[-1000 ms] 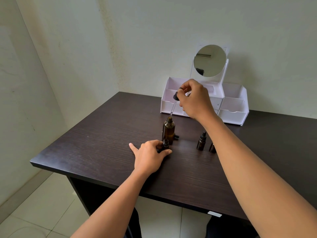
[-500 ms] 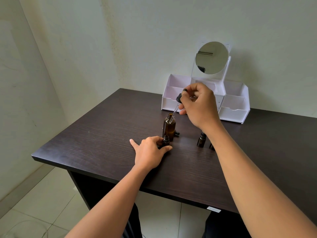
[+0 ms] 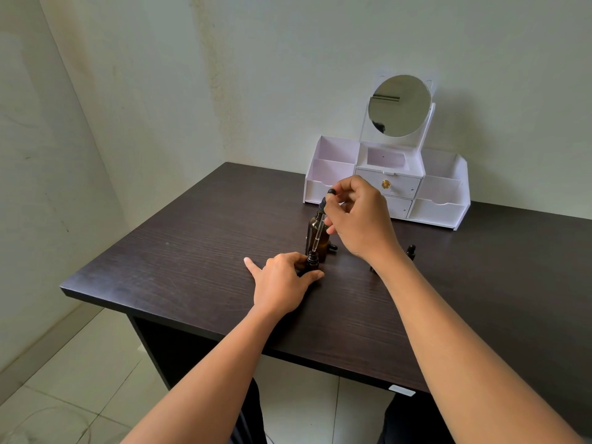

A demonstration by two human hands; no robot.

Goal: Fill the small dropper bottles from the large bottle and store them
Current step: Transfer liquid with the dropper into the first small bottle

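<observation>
**Dosing the small bottle: seat the tip, then squeeze slowly**

Right hand (image 3: 358, 219) pinches the dropper (image 3: 317, 233) at its black bulb end between thumb and forefinger, with the other fingers curled under. The glass tube slants down and to the left. Its tip is at the mouth of the small dropper bottle (image 3: 312, 261); can't tell if it's inside the neck or just above it.

Left hand (image 3: 282, 280) grips that bottle low between thumb and curled fingers, with the index finger stretched flat on the table (image 3: 192, 251). The bottle stands upright, uncapped, just in front of the large bottle (image 3: 323, 243), which is amber and open.

My read on doing this step well:
- Bring the tube closer to vertical and get the tip inside the neck before pressing the bulb. The mouth is narrow, so an angled drop will likely hit the rim.
- Squeeze slowly. The liquid level isn't visible in dark glass from this angle, so overfilling is the main risk.
- Left hand should clamp the base to the table; the bottle is light and tips easily.
- Don't let the right wrist brush the large bottle, because it's open and close by.

A small black cap piece (image 3: 333, 247) lies at the large bottle's base. A capped small bottle (image 3: 410, 251) stands beyond the right forearm. The white organiser (image 3: 442, 213) with its mirror (image 3: 398, 105) sits at the back and is probably where the bottles get stored.
</observation>
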